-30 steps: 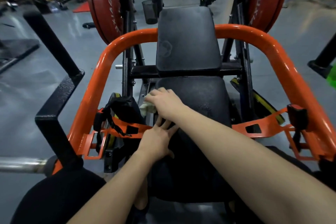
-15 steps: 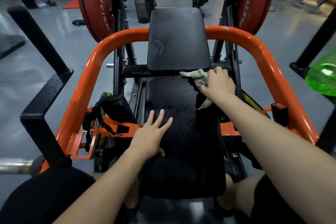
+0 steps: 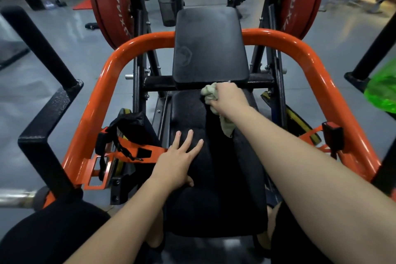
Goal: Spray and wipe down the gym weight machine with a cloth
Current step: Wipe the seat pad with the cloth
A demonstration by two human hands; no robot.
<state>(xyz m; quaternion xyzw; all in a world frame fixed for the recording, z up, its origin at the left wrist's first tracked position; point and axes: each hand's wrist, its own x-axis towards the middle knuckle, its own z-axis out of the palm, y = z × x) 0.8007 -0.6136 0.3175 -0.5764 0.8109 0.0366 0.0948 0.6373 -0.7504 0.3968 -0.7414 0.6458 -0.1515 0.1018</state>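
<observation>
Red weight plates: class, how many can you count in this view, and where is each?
2. One red weight plate stands upper left, behind the orange frame; the other stands upper right. More may be hidden behind them.

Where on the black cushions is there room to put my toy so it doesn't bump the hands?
The near end of the seat pad, below the left hand, is bare. So is the whole upper pad. Crowded: the seat's far end, where the right hand grips the cloth.
</observation>
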